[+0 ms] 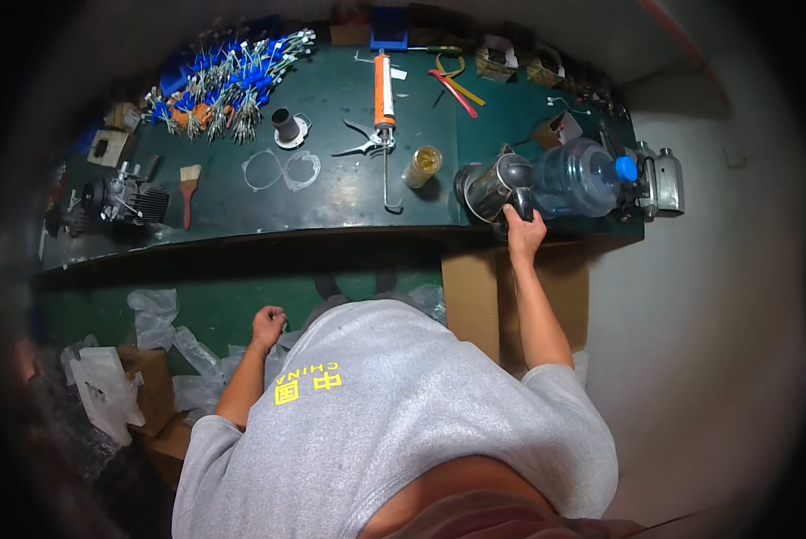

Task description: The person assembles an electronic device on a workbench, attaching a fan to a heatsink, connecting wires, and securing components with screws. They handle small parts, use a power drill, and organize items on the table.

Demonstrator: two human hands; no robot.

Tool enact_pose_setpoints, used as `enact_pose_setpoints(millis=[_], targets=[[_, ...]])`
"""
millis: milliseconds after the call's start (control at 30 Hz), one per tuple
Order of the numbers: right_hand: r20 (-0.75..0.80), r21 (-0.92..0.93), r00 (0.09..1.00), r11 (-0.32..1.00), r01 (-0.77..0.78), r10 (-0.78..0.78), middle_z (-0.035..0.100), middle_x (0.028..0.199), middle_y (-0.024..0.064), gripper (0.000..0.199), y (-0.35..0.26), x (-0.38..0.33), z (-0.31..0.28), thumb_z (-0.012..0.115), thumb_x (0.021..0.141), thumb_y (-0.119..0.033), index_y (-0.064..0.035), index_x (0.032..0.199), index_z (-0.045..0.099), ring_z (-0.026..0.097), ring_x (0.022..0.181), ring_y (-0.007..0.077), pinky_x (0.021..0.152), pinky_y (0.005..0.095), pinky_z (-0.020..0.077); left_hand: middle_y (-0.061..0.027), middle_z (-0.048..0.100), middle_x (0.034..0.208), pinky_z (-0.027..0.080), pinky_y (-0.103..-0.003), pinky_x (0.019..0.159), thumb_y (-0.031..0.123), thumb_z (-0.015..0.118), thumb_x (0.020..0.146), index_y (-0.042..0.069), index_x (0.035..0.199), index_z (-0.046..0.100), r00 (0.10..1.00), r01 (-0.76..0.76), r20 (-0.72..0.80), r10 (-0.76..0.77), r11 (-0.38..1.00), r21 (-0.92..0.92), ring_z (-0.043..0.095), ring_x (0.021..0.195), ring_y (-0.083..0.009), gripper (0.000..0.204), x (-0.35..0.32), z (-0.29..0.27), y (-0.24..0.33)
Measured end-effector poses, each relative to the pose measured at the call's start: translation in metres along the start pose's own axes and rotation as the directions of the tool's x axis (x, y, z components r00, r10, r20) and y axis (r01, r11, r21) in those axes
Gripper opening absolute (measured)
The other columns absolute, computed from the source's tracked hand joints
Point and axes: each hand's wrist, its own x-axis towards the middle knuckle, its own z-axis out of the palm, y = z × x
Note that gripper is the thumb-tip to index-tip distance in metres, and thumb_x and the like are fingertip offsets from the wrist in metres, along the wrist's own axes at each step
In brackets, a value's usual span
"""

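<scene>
Right hand (523,235): you reach it forward to the near edge of the bench (331,193), and your grip is closed around the dark handle of a steel kettle (491,187).
Kettle: it stands at the right end of the bench top, just inside the near edge, with its black lid up and its body left of your fingers.
Water bottle (582,178): a clear, blue-tinted jug with a blue cap lies on its side just right of the kettle, touching or nearly touching it; you cannot tell which.
Left hand (267,326): you hold it low, below the bench edge, fingers curled into a loose fist. Whether the grip holds anything is not clear from here. It sits near crumpled clear plastic bags (156,323).
Jar (422,165): a small glass with yellowish content stands left of the kettle, apart from it.
Caulking gun (383,99): an orange and white tube in a metal frame lies lengthwise in the middle of the bench, with its hooked rod running toward you.
Pliers (360,139): they lie just left of the gun's near end.
Brush (189,184): a wooden-handled paintbrush lies at the left part of the bench, beside a small engine (126,199).
Blue parts (228,76): a pile of blue and metal pieces covers the far left corner.
Cardboard box (475,301): it stands under the bench, below your right forearm.
</scene>
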Motion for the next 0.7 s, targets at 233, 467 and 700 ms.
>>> enact_pose_setpoints(millis=[233,467,700], targets=[[-0.060,0.032,0.998,0.999,-0.032,0.034,0.061,0.069,-0.0012,0.025,0.023,0.007,0.019,0.084,0.080,-0.016,0.0005,0.080,0.065,0.052,0.064,0.0089,0.061,0.0304,0.0472,-0.0031,0.067,0.077,0.053,-0.030,0.057,0.013,0.072,0.085,0.000,0.103,0.071,1.000,0.001,-0.016,-0.002,0.999,-0.040,0.061,0.061,-0.0117,0.021,-0.009,-0.001,0.010],[-0.117,0.036,0.993,0.999,-0.029,0.033,0.061,0.068,0.0020,0.028,0.036,0.011,0.033,0.085,0.079,-0.019,0.0006,0.080,0.064,0.053,0.063,0.0119,0.061,0.0329,0.0482,-0.0035,0.068,0.079,0.053,-0.029,0.057,0.013,0.072,0.086,0.000,0.103,0.072,1.000,0.012,-0.009,-0.012,1.000,0.012,0.062,0.064,-0.0118,0.022,-0.013,0.005,0.022],[-0.048,0.009,0.998,1.000,0.029,-0.028,0.066,0.078,0.0060,0.034,0.042,0.001,0.034,0.084,0.081,-0.026,0.0018,0.092,0.065,0.059,0.071,0.0160,0.071,0.0347,0.0512,-0.0055,0.070,0.084,0.055,-0.031,0.064,0.015,0.073,0.086,0.000,0.105,0.072,1.000,0.000,-0.027,0.000,1.000,0.019,0.065,0.069,-0.0133,0.024,-0.017,0.015,0.041]])
